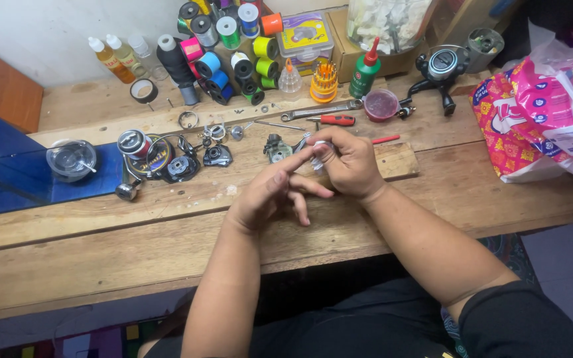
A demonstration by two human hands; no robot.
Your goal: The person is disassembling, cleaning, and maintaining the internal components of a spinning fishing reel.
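My right hand [347, 166] is curled around a small white-and-metal part [318, 154] over the wooden workbench [167, 232]; most of the part is hidden by the fingers. My left hand [270, 195] is beside it, its index finger stretched up to touch the part and the other fingers loosely spread. Just behind the hands lie dismantled fishing-reel pieces: a grey reel body [276, 148], a black side plate [217, 156] and a spool with a bail wire [142, 149].
A blue mat [21, 179] with a small clear bowl [70, 159] lies at left. Line spools [233, 46], oil bottles [115, 58], a green bottle [365, 69], a wrench [319, 111], a red-handled screwdriver [331, 120], a black reel [440, 69] and a pink plastic bag [538, 113] crowd the back and right.
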